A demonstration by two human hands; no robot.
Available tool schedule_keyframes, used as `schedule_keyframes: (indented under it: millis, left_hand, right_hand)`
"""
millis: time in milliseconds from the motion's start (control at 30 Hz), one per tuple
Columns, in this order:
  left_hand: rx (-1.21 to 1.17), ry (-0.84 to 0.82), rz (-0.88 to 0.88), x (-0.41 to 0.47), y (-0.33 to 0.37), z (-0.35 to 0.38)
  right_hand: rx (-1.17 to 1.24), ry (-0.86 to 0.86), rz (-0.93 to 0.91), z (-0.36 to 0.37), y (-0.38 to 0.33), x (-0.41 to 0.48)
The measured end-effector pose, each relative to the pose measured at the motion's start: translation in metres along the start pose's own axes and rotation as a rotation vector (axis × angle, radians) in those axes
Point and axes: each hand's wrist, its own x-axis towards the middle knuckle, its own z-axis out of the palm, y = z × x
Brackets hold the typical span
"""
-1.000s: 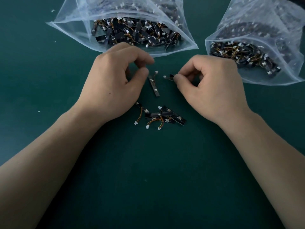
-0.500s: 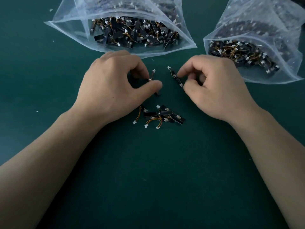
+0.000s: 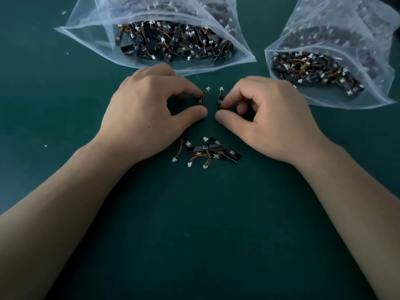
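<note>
Two clear zip bags lie open toward the table's (image 3: 194,230) far edge, mouths facing the person. The left bag (image 3: 88,29) holds a dense heap of small black circuit strips (image 3: 173,46), each with short orange and yellow wires ending in a white plug. The right bag (image 3: 376,61), nearer the far right corner, holds a similar heap (image 3: 313,68) in which looped wires and white plugs show more plainly. The two bags lie apart, with bare green table between them.

Just in front of the bags, the two hands work close together near the table's middle. The left hand (image 3: 147,111) is curled, its forefinger and thumb pinching a wired strip (image 3: 202,98) whose white plug sticks up toward the far edge. The right hand (image 3: 270,118) is curled the same way and grips a second wired strip (image 3: 220,98), plug likewise pointing away. The two strips stand side by side with a narrow gap between them. Their lower ends are hidden by the fingertips, so each thumb appears to press the strip's near end, though that is not certain.

Nearer the person, between the wrists, a small loose pile of the same strips (image 3: 213,151) lies on the table, wires and plugs trailing toward the near edge.
</note>
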Motion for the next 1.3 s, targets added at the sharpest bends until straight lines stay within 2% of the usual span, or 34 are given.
schedule_keyframes:
  millis: [133,233,333,400,533,600,1100,1300]
  left_hand:
    - [-0.009,0.006,0.012,0.001,-0.001,0.0]
    - [-0.069,0.048,0.011,0.0,0.001,-0.001]
    - [-0.128,0.055,0.041,-0.001,0.005,-0.005]
    - [-0.152,-0.011,0.095,-0.002,0.007,-0.008]
    - [-0.197,-0.249,0.242,-0.007,0.007,-0.014]
    - [-0.176,-0.289,0.267,-0.008,0.006,-0.013]
    - [-0.107,-0.32,0.293,-0.009,0.009,-0.011]
    - [-0.122,-0.31,0.287,-0.008,0.009,-0.012]
  right_hand:
    - [0.031,0.016,-0.003,0.0,0.0,0.0]
    - [0.18,0.043,0.008,-0.003,0.001,0.0]
    - [0.227,-0.044,-0.049,-0.007,-0.002,-0.005]
    - [0.177,-0.132,-0.114,-0.011,-0.002,-0.008]
    - [0.058,-0.258,-0.186,-0.019,0.001,-0.015]
    - [0.012,-0.28,-0.188,-0.023,0.002,-0.021]
    - [0.296,-0.204,-0.122,-0.024,0.006,-0.029]
    - [0.307,-0.137,-0.102,-0.021,0.006,-0.033]
